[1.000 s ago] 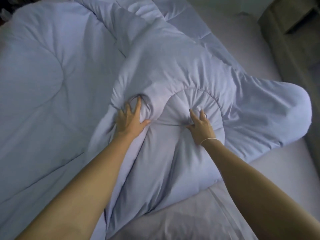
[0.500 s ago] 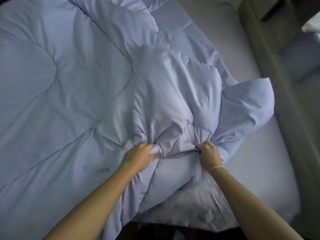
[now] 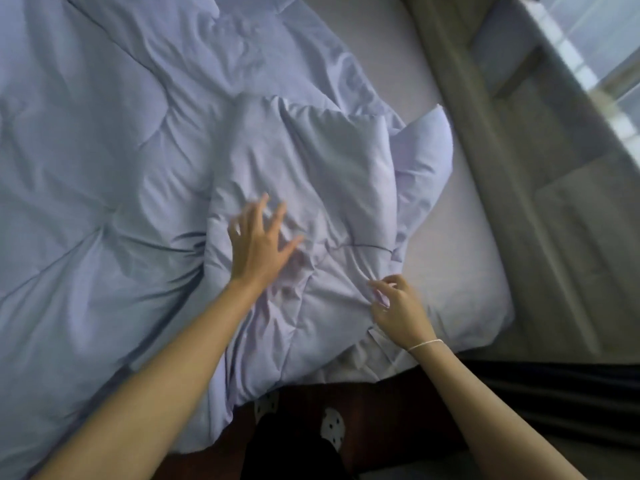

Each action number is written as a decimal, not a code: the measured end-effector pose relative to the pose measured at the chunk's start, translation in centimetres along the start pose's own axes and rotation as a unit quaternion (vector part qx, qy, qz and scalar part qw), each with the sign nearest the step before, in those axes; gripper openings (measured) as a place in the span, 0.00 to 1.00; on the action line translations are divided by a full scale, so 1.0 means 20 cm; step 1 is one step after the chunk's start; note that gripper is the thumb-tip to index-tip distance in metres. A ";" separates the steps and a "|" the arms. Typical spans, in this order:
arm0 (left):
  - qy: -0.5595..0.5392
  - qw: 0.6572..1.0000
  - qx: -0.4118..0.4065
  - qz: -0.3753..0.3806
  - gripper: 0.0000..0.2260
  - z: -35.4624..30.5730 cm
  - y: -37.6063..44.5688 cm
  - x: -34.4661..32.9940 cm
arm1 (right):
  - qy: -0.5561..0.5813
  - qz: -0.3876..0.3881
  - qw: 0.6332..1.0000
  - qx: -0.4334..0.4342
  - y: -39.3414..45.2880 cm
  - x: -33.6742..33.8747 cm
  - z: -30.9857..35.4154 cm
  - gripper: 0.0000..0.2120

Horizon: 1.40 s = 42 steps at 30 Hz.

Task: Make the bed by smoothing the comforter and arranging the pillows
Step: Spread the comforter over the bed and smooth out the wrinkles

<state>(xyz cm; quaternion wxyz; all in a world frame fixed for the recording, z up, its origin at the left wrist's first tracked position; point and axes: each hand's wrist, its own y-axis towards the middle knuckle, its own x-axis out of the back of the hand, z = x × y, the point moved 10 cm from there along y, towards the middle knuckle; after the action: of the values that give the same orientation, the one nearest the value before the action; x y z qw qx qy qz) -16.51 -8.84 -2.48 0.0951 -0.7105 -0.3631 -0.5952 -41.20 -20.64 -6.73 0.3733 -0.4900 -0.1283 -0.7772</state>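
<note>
Covering most of the bed (image 3: 460,237), the pale blue comforter (image 3: 104,168) is bunched into a rumpled heap near the right front corner. The left hand (image 3: 258,242) is spread flat, fingers splayed, over the heap, nothing gripped. The right hand (image 3: 398,306) is loosely curled at the heap's near right edge; whether fabric is pinched cannot be told. A thin bracelet (image 3: 426,344) is worn on the right wrist.

The left hand (image 3: 258,242) is motion-blurred, and the comforter (image 3: 104,168) runs off the left and top edges
</note>
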 end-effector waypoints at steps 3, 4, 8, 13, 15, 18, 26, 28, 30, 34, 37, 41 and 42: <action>-0.061 0.984 0.139 0.095 0.48 0.11 0.25 -0.15 | 0.007 -0.063 0.998 0.023 0.03 0.16 0.07 0.23; -0.082 0.972 0.175 0.130 0.51 0.14 0.28 -0.21 | 0.012 -0.072 0.997 0.019 0.05 0.19 0.08 0.25; -0.149 0.936 0.174 0.269 0.50 0.13 0.18 -0.50 | 0.010 -0.109 0.994 -0.008 0.19 0.30 0.07 0.34; -0.082 0.947 0.077 0.301 0.42 0.08 0.00 -0.51 | -0.046 -0.126 0.990 -0.044 0.61 0.34 0.06 0.44; -0.036 0.948 0.077 0.306 0.40 0.14 -0.02 -0.47 | -0.062 -0.124 0.987 -0.079 0.80 0.36 0.04 0.44; 0.087 0.974 0.011 0.208 0.25 0.22 0.03 -0.33 | -0.039 -0.086 0.987 -0.133 1.01 0.29 -0.06 0.32; 0.004 0.993 0.114 0.017 0.41 0.47 0.24 -0.21 | 0.003 0.037 0.988 -0.152 1.02 -0.03 -0.33 0.29; -0.011 0.985 0.163 0.061 0.54 0.46 0.29 -0.32 | -0.023 0.027 0.989 -0.142 0.97 0.01 -0.34 0.24; 0.005 0.982 0.161 0.093 0.58 0.41 0.31 -0.43 | -0.060 0.011 0.989 -0.132 0.93 0.10 -0.36 0.20; -0.072 0.977 0.141 0.140 0.44 0.27 0.30 -0.54 | -0.054 -0.069 0.990 -0.111 0.81 0.40 -0.46 0.15; -0.120 0.968 0.102 0.194 0.34 -0.01 0.28 -0.57 | 0.009 -0.147 0.979 -0.139 0.59 0.68 -0.67 0.13; -0.149 0.976 -0.043 0.156 0.27 -0.57 0.27 -0.46 | 0.083 -0.170 0.952 -0.241 0.24 0.90 -1.09 0.08; -0.158 0.975 -0.057 0.147 0.25 -0.70 0.26 -0.43 | 0.092 -0.185 0.938 -0.278 0.15 0.94 -1.21 0.08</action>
<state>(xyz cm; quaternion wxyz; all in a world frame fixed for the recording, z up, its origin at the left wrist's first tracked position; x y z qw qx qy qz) -24.40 -24.05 -5.05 0.0824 -0.8454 -0.2310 -0.4745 -59.83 -44.93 -2.81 0.0823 -0.4683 0.0398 -0.8789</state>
